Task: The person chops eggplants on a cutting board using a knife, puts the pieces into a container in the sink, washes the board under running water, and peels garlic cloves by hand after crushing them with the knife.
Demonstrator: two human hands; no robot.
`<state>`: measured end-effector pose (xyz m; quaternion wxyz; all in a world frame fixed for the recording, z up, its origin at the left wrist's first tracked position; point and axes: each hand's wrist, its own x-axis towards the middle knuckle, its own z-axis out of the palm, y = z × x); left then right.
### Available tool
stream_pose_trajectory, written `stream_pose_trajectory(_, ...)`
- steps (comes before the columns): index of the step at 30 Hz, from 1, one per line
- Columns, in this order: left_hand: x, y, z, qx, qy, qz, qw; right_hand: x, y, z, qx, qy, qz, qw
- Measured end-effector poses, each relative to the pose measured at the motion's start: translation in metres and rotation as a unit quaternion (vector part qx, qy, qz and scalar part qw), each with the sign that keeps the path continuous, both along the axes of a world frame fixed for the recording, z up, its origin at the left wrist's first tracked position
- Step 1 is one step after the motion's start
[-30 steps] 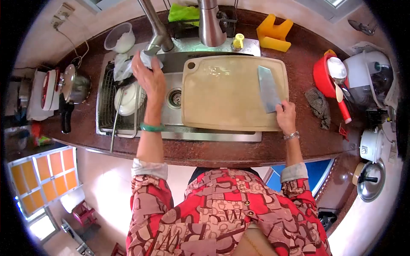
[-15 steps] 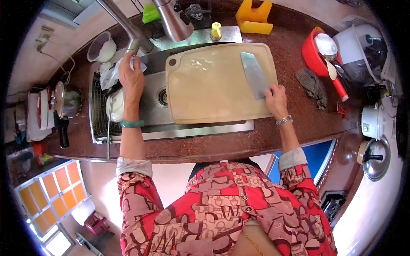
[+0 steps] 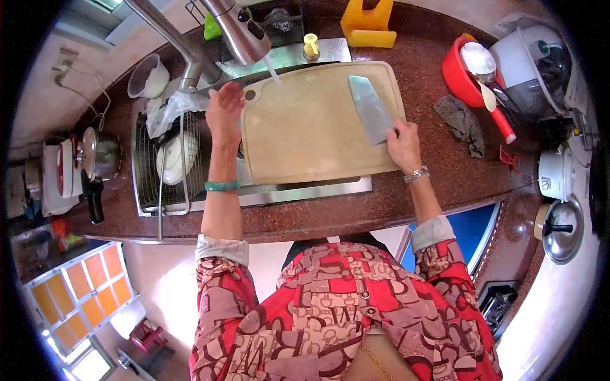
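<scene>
My right hand (image 3: 404, 146) is closed round the handle of a cleaver (image 3: 370, 109), whose wide blade lies over the right part of a beige cutting board (image 3: 305, 136). The board rests across the sink (image 3: 343, 185). Beside the board's upper left corner, my left hand (image 3: 225, 113) is raised with its fingers curved, and nothing shows in it. Water runs from the faucet head (image 3: 244, 41) onto the top edge of the board. To the left of that hand stands a wire rack (image 3: 194, 146) with a white dish (image 3: 176, 159) in it.
A plastic bag (image 3: 170, 111) lies over the rack. Behind are a clear tub (image 3: 149, 77), a yellow-capped bottle (image 3: 311, 47) and a yellow holder (image 3: 368, 25). At right are a grey cloth (image 3: 460, 124), a red colander (image 3: 459, 75) and a rice cooker (image 3: 554, 173). A pot (image 3: 101, 154) stands left.
My left hand has left the faucet's base and moved right to the board's corner. Water now flows from the faucet. The camera view has shifted. My right hand still holds the cleaver.
</scene>
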<state>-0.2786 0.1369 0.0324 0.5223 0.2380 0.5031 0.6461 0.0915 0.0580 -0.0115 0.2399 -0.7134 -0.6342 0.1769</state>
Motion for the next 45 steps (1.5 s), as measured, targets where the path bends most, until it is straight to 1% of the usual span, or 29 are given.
stream_pose_trajectory(1, 0.004, 0.001, 0.0, 0.009, -0.091, -0.022, 0.996, 0.0, 0.0, 0.0, 0.001, 0.0, -0.003, 1.0)
stream_pose_trajectory(2, 0.007, 0.004, 0.0, 0.008, -0.092, -0.024, 0.995, 0.0, -0.001, 0.0, -0.004, 0.004, -0.009, 1.0)
stream_pose_trajectory(4, 0.021, 0.011, 0.009, 0.054, -0.177, -0.071, 0.98, -0.001, -0.001, 0.0, -0.009, 0.009, -0.015, 1.0)
stream_pose_trajectory(5, 0.027, 0.016, 0.009, 0.053, -0.176, -0.071, 0.98, -0.001, -0.001, 0.001, -0.008, 0.007, -0.014, 1.0)
stream_pose_trajectory(7, 0.04, 0.028, 0.008, 0.085, -0.306, -0.107, 0.942, -0.002, -0.001, 0.002, -0.007, 0.005, -0.014, 1.0)
stream_pose_trajectory(8, 0.048, 0.029, 0.006, 0.084, -0.307, -0.109, 0.942, -0.002, -0.001, 0.002, -0.005, 0.006, -0.017, 1.0)
stream_pose_trajectory(11, 0.075, 0.029, -0.012, 0.085, -0.425, -0.182, 0.883, -0.005, -0.003, 0.007, -0.002, 0.022, -0.026, 0.999)
stream_pose_trajectory(12, 0.084, 0.026, -0.024, 0.082, -0.427, -0.185, 0.881, -0.006, -0.003, 0.009, 0.001, 0.036, -0.027, 0.999)
stream_pose_trajectory(14, 0.107, 0.014, -0.041, 0.155, -0.41, -0.318, 0.841, -0.004, -0.003, 0.006, 0.001, 0.032, -0.03, 0.999)
stream_pose_trajectory(15, 0.125, 0.0, -0.035, 0.153, -0.412, -0.321, 0.839, -0.002, -0.003, 0.001, 0.012, 0.021, -0.023, 0.999)
stream_pose_trajectory(16, 0.146, -0.02, -0.022, 0.084, -0.246, -0.262, 0.929, -0.002, -0.003, -0.002, 0.023, 0.009, -0.014, 1.0)
stream_pose_trajectory(17, 0.164, -0.036, -0.016, 0.012, -0.067, -0.194, 0.979, -0.003, -0.003, 0.002, 0.008, -0.001, -0.016, 1.0)
stream_pose_trajectory(18, 0.177, -0.047, -0.031, 0.051, 0.122, -0.222, 0.966, -0.004, -0.003, 0.003, 0.006, -0.001, -0.018, 1.0)
stream_pose_trajectory(19, 0.192, -0.059, -0.038, 0.05, 0.122, -0.223, 0.966, -0.006, -0.003, 0.004, 0.017, 0.007, -0.024, 1.0)
stream_pose_trajectory(20, 0.206, -0.072, -0.042, 0.138, 0.301, -0.24, 0.912, -0.006, -0.003, 0.005, 0.028, 0.014, -0.03, 0.999)
stream_pose_trajectory(21, 0.217, -0.081, -0.045, 0.221, 0.468, -0.245, 0.82, -0.005, -0.004, 0.006, 0.027, 0.014, -0.031, 0.999)
stream_pose_trajectory(22, 0.225, -0.087, -0.047, 0.22, 0.467, -0.246, 0.82, -0.005, -0.004, 0.007, 0.025, 0.019, -0.027, 0.999)
stream_pose_trajectory(24, 0.234, -0.093, -0.052, 0.236, 0.602, -0.292, 0.705, -0.004, -0.004, 0.006, 0.024, 0.025, -0.023, 0.999)
stream_pose_trajectory(25, 0.232, -0.09, -0.055, 0.22, 0.554, -0.301, 0.744, -0.003, -0.004, 0.005, 0.018, 0.013, -0.016, 1.0)
stream_pose_trajectory(26, 0.229, -0.087, -0.059, 0.22, 0.555, -0.3, 0.744, -0.002, -0.003, 0.003, 0.012, 0.002, -0.009, 1.0)
stream_pose_trajectory(28, 0.218, -0.082, -0.06, 0.214, 0.638, -0.288, 0.681, -0.003, -0.003, 0.002, 0.011, 0.018, -0.021, 1.0)
stream_pose_trajectory(29, 0.212, -0.082, -0.06, 0.212, 0.639, -0.287, 0.681, -0.005, -0.003, 0.002, 0.011, 0.032, -0.033, 0.999)
stream_pose_trajectory(31, 0.201, -0.081, -0.059, 0.204, 0.686, -0.293, 0.634, -0.005, -0.002, 0.004, 0.008, 0.034, -0.031, 0.999)
stream_pose_trajectory(34, 0.172, -0.074, -0.069, 0.182, 0.694, -0.272, 0.641, -0.002, -0.003, 0.003, 0.009, 0.03, -0.019, 0.999)
stream_pose_trajectory(37, 0.124, -0.058, -0.08, 0.184, 0.75, -0.237, 0.59, -0.003, -0.003, 0.004, 0.015, 0.022, -0.006, 1.0)
stream_pose_trajectory(39, 0.086, -0.05, -0.094, 0.058, 0.761, -0.207, 0.612, -0.004, -0.002, 0.008, 0.017, 0.014, -0.003, 1.0)
stream_pose_trajectory(41, 0.03, -0.057, -0.099, -0.028, 0.896, -0.205, 0.392, -0.008, -0.004, 0.011, 0.013, 0.007, -0.022, 1.0)
stream_pose_trajectory(43, -0.015, -0.057, -0.108, -0.194, 0.848, -0.173, 0.462, -0.008, -0.005, 0.014, 0.012, 0.014, -0.025, 1.0)
stream_pose_trajectory(45, -0.057, -0.054, -0.138, -0.252, 0.822, -0.062, 0.506, -0.009, -0.004, 0.014, 0.01, 0.024, -0.025, 0.999)
